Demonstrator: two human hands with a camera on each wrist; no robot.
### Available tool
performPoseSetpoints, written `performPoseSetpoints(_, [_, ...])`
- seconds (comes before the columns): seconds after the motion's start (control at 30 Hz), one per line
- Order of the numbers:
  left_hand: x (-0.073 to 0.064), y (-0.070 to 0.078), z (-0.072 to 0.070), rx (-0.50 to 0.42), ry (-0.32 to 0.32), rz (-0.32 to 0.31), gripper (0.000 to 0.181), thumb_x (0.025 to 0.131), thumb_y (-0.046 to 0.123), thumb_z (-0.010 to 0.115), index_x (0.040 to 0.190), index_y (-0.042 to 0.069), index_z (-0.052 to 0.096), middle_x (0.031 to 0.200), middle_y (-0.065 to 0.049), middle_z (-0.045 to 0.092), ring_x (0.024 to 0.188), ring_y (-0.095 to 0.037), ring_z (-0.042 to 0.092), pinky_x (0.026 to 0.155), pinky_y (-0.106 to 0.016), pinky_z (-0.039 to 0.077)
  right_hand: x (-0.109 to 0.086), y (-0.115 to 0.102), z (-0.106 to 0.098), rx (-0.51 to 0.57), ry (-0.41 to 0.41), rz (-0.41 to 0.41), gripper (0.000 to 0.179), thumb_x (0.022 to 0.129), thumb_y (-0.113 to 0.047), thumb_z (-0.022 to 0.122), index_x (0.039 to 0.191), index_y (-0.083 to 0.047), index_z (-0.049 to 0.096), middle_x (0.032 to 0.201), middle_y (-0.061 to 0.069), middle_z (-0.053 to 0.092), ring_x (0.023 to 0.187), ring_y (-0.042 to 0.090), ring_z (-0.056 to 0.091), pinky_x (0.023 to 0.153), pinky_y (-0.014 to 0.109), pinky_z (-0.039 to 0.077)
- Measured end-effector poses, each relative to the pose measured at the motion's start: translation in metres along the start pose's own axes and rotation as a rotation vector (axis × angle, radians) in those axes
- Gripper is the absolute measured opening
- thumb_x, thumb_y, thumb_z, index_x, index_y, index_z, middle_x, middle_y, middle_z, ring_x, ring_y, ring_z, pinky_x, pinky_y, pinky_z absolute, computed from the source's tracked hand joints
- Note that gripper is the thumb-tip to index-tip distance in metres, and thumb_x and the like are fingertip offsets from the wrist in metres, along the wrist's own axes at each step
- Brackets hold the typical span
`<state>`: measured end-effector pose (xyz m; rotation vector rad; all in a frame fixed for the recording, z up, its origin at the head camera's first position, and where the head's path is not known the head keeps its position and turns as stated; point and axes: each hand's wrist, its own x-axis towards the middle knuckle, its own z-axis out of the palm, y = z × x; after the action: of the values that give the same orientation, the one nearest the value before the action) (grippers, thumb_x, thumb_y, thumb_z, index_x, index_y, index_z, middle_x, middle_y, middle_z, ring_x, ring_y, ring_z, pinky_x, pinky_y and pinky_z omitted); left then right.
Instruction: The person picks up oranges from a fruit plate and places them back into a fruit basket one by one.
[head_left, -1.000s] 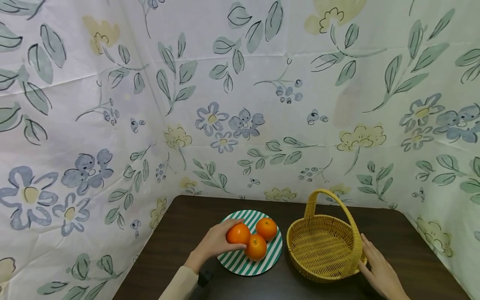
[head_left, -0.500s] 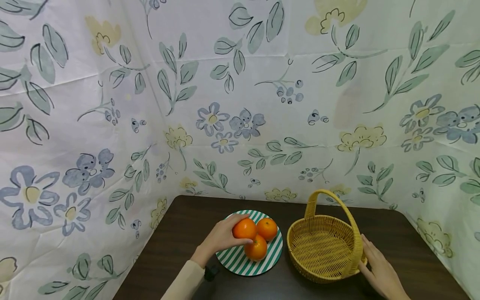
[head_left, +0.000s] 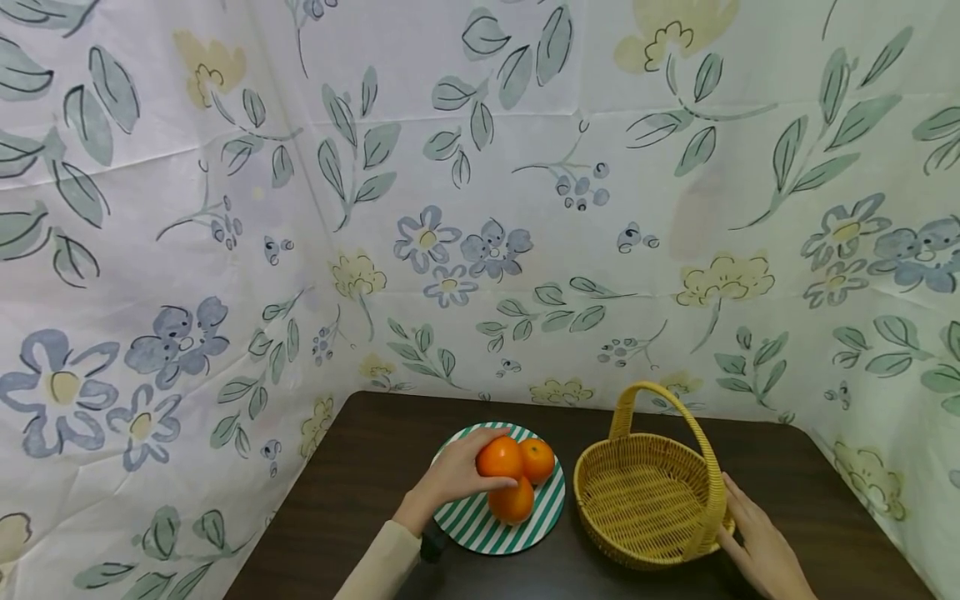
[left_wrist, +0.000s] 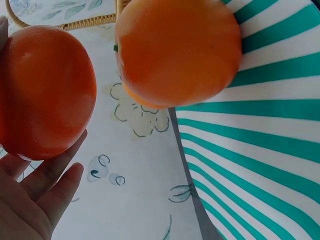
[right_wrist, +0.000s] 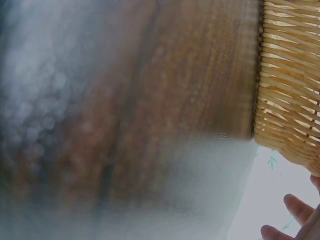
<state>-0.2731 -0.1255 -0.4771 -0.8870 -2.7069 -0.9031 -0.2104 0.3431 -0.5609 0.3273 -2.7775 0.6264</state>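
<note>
In the head view my left hand (head_left: 457, 471) holds an orange (head_left: 500, 458) between thumb and fingers, over a round plate (head_left: 461, 525) with green and white stripes. Two other oranges lie on that plate: a back one (head_left: 537, 460) and a front one (head_left: 512, 502). Up close in the left wrist view, the held orange (left_wrist: 47, 92) is smooth and glossy and appears raised off the plate. My right hand (head_left: 765, 537) rests against the right side of a yellow wicker basket (head_left: 600, 533), fingers extended along it. In the right wrist view its fingers (right_wrist: 299, 209) show beside the woven wall.
The basket has a tall arched handle (head_left: 678, 404), and no fruit shows inside it. It stands just right of the plate on a dark wooden table (head_left: 375, 442). A floral cloth (head_left: 480, 183) hangs behind and to the left of the table.
My left hand has carried the held orange a little to the right, over the other two. The right hand and basket stay where they were.
</note>
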Motion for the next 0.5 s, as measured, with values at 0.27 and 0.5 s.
performPoseSetpoints(0.27, [0.008,0.007,0.005,-0.029,-0.010,-0.004,0.073,0.076,0.060,0.064,0.139,0.032,0.041,0.132,0.007,0.051,0.105,-0.013,0.056,0.087,-0.035,0.050,-0.001,-0.001,0.001,-0.006,0.005,0.014,0.072,0.094,-0.038,0.052,0.151,-0.023,0.010,0.153,0.014,0.019,0.120,0.049,0.037,0.083,0.063,0.034])
performPoseSetpoints(0.5, [0.014,0.011,0.009,-0.040,-0.022,-0.009,0.073,0.075,0.064,0.063,0.138,0.038,0.038,0.133,0.009,0.050,0.105,-0.011,0.056,0.086,-0.033,0.050,-0.001,0.000,0.000,0.004,0.016,0.001,0.072,0.093,-0.035,0.053,0.151,-0.023,0.011,0.155,0.010,0.014,0.119,0.049,0.038,0.083,0.062,0.034])
